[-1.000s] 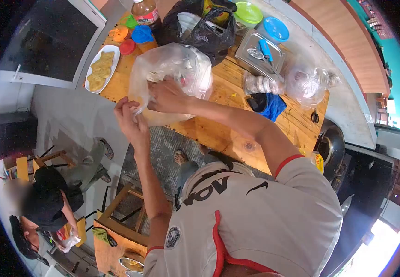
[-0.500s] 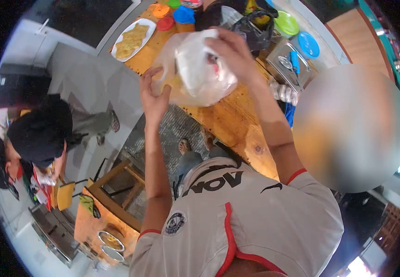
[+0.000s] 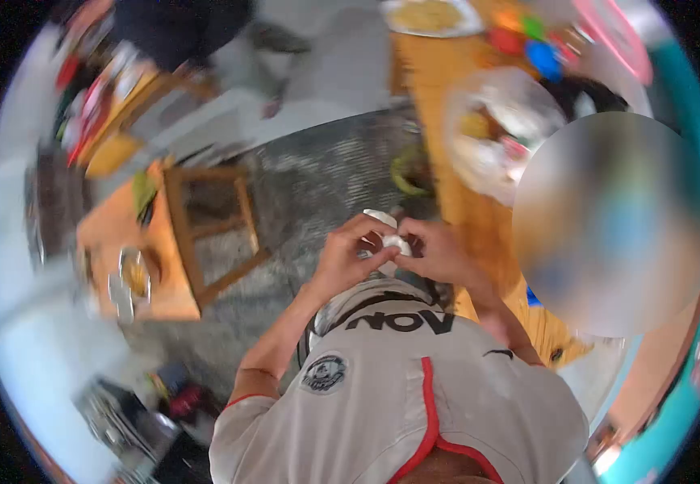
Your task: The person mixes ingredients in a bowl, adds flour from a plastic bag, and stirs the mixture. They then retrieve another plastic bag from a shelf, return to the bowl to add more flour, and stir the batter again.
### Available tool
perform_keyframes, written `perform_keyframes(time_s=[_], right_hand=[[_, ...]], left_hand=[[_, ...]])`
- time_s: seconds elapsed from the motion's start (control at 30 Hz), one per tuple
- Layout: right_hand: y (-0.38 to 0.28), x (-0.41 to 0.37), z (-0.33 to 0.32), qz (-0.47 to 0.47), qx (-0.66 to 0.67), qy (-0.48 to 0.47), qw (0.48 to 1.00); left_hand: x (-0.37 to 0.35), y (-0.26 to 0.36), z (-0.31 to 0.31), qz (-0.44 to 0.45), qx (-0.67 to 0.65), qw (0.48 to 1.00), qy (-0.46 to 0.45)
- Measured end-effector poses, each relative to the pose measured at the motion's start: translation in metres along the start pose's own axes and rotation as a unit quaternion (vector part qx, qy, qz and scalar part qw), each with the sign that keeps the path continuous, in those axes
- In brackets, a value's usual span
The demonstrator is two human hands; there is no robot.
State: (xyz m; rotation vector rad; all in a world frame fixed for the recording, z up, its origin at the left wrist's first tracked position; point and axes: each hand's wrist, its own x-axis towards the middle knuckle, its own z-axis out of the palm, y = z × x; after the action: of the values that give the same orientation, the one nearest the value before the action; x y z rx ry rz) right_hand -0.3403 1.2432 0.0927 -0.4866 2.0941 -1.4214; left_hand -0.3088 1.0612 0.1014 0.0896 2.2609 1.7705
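Note:
Close in front of my shirt, my left hand (image 3: 350,254) and my right hand (image 3: 434,250) meet around a small white item (image 3: 396,244). The fingers of both are bent and pressed on it; blur hides whether it is plastic or paper. Beyond my right hand, a clear plastic bag (image 3: 491,133) with mixed contents rests on the wooden table (image 3: 483,234), touched by neither hand.
A white plate (image 3: 434,18) of flat yellow food and several coloured lids (image 3: 542,58) are at the table's far end. A lime-green container (image 3: 411,171) stands beside the table. At left are an orange table (image 3: 132,230), a wooden chair (image 3: 241,206) and a person in dark clothes (image 3: 184,28).
Both hands have let go of the clear bag, which now rests on the table. They have come down close to my shirt with a small white item. The view has turned and is blurred.

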Motion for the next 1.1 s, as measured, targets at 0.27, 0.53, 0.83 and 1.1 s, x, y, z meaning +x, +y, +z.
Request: perform_keyframes(time_s=[0.27, 0.53, 0.83, 1.1], right_hand=[[-0.027, 0.052, 0.167, -0.059, 0.098, -0.305, 0.946], [-0.091, 0.025, 0.407, -0.193, -0.029, -0.478, 0.857], [-0.118, -0.034, 0.658, -0.185, -0.037, -0.609, 0.771], [-0.218, 0.096, 0.806, -0.365, -0.228, -0.423, 0.797]], left_hand=[[-0.181, -0.079, -0.064, -0.111, 0.008, 0.95, 0.293], [-0.395, -0.145, -0.095, -0.194, -0.121, 0.815, 0.532], [-0.611, -0.172, -0.148, -0.198, 0.054, 0.69, 0.694], [-0.738, -0.212, -0.215, -0.231, -0.014, 0.519, 0.823]])
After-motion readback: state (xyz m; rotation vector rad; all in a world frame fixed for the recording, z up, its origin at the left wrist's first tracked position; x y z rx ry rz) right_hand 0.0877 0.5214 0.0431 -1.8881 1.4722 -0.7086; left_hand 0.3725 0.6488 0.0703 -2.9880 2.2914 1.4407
